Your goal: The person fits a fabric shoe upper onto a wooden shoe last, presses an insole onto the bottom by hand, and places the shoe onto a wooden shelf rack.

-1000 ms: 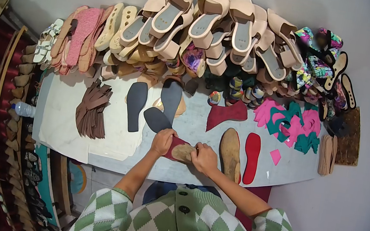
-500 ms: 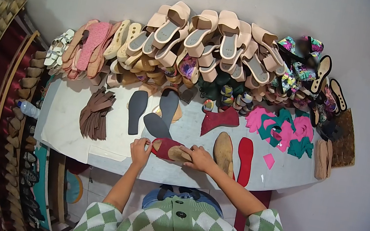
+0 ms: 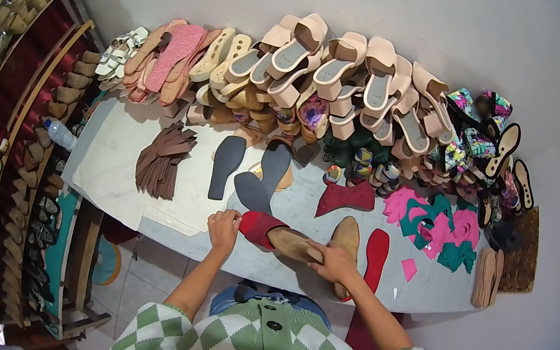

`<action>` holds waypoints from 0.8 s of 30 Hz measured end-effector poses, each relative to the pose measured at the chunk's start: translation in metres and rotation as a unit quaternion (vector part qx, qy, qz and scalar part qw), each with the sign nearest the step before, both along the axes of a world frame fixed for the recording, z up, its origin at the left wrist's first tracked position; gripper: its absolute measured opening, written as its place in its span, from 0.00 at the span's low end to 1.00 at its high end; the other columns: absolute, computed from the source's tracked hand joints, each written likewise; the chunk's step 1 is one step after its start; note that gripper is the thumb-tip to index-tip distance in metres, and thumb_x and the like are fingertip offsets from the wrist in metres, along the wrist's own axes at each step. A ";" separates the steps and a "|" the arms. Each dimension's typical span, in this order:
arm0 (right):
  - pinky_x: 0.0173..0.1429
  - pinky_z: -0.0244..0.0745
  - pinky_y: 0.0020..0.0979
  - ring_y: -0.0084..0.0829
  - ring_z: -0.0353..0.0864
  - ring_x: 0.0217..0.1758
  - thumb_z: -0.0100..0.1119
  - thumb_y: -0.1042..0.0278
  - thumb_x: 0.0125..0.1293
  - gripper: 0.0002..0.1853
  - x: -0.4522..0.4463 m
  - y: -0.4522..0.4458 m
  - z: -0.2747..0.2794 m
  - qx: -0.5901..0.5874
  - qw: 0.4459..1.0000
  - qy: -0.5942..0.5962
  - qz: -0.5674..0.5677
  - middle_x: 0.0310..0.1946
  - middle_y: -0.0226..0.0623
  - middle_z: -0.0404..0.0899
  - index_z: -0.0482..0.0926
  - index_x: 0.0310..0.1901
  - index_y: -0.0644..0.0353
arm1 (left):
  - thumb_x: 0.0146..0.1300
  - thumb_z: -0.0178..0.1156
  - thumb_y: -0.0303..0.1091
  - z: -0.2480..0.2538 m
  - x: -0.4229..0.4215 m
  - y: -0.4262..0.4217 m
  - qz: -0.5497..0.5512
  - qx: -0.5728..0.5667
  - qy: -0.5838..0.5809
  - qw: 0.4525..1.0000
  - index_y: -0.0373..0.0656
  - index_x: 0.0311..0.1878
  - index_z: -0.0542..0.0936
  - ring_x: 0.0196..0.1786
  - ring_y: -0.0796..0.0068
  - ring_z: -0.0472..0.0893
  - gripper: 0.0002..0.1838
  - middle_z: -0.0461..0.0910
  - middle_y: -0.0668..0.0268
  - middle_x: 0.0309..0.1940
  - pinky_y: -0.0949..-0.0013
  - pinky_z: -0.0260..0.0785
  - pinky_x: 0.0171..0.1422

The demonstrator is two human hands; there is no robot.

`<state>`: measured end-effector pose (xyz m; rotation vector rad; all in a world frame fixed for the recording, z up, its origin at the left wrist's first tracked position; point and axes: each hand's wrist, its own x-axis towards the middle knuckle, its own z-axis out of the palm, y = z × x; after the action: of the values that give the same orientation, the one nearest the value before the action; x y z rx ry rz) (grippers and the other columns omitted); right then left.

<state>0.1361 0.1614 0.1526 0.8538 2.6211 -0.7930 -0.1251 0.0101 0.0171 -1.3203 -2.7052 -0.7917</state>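
Observation:
A wooden shoe last lies tilted over the table's near side, with a dark red upper wrapped around its toe part. My right hand grips the last at its heel end. At the toe, the closed fingers of my left hand pinch the edge of the red upper; a brighter red edge shows there. Right of the last, a second wooden last stands close to my right hand, beside a red insole. Dark grey soles lie just beyond the upper.
Heeled beige sandals and other shoes are heaped along the back. Brown strips lie left, a dark red cut piece mid-table, pink and green pieces right. Shelves of lasts and a water bottle stand left.
My right hand has slid back to the heel end of the last, exposing more of it. The last's heel end now points nearer the second last. The view has shifted slightly left.

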 end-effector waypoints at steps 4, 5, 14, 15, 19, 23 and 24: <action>0.49 0.73 0.42 0.49 0.78 0.44 0.64 0.50 0.49 0.31 0.039 0.005 0.030 -0.027 0.992 0.023 -0.118 0.40 0.54 0.79 0.73 0.57 0.46 | 0.55 0.61 0.36 -0.003 0.001 0.000 0.018 0.007 -0.031 0.999 0.49 0.35 0.79 0.39 0.70 0.75 0.05 0.79 0.71 0.31 0.64 0.57 0.51; 0.49 0.72 0.42 0.50 0.78 0.44 0.64 0.50 0.49 0.30 0.047 0.010 0.032 -0.034 0.989 0.032 -0.141 0.40 0.54 0.79 0.73 0.57 0.46 | 0.56 0.61 0.36 -0.003 0.002 0.001 0.022 0.005 -0.031 0.999 0.49 0.35 0.78 0.39 0.70 0.75 0.05 0.79 0.71 0.32 0.64 0.57 0.51; 0.52 0.70 0.43 0.51 0.76 0.45 0.63 0.52 0.51 0.32 0.007 0.043 -0.015 0.066 0.954 0.181 -0.230 0.40 0.55 0.76 0.70 0.60 0.43 | 0.57 0.58 0.33 -0.004 0.011 0.002 0.040 0.044 -0.049 0.997 0.47 0.34 0.77 0.38 0.70 0.75 0.03 0.77 0.70 0.31 0.64 0.56 0.50; 0.52 0.70 0.43 0.51 0.76 0.44 0.63 0.52 0.51 0.32 -0.008 0.046 -0.026 0.076 0.955 0.175 -0.227 0.40 0.54 0.76 0.70 0.60 0.43 | 0.57 0.58 0.33 -0.004 0.011 0.003 0.040 0.033 -0.045 0.998 0.48 0.34 0.77 0.38 0.70 0.75 0.03 0.77 0.70 0.31 0.64 0.56 0.51; 0.51 0.70 0.44 0.49 0.74 0.44 0.64 0.54 0.52 0.32 -0.054 0.042 -0.060 0.130 0.956 0.141 -0.220 0.41 0.49 0.74 0.68 0.61 0.41 | 0.57 0.59 0.34 0.004 0.006 0.002 0.018 0.005 -0.031 0.999 0.48 0.35 0.77 0.39 0.70 0.75 0.04 0.77 0.71 0.31 0.64 0.57 0.51; 0.51 0.68 0.44 0.46 0.70 0.50 0.65 0.56 0.51 0.32 -0.058 0.032 -0.093 0.107 0.956 0.147 -0.229 0.47 0.43 0.71 0.68 0.60 0.42 | 0.56 0.60 0.33 0.003 0.001 0.002 0.010 -0.026 -0.038 0.999 0.48 0.35 0.77 0.40 0.69 0.75 0.04 0.78 0.70 0.32 0.63 0.58 0.50; 0.52 0.68 0.44 0.46 0.70 0.49 0.64 0.57 0.51 0.31 -0.055 0.032 -0.098 0.111 0.955 0.157 -0.223 0.47 0.43 0.71 0.69 0.60 0.45 | 0.55 0.60 0.33 0.003 0.001 0.003 0.014 -0.029 -0.051 0.998 0.48 0.35 0.77 0.40 0.68 0.75 0.04 0.78 0.69 0.32 0.62 0.59 0.49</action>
<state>0.0810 0.1935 0.0542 1.5386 2.8713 -0.8014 -0.1246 0.0129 0.0202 -1.2851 -2.8394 -0.8068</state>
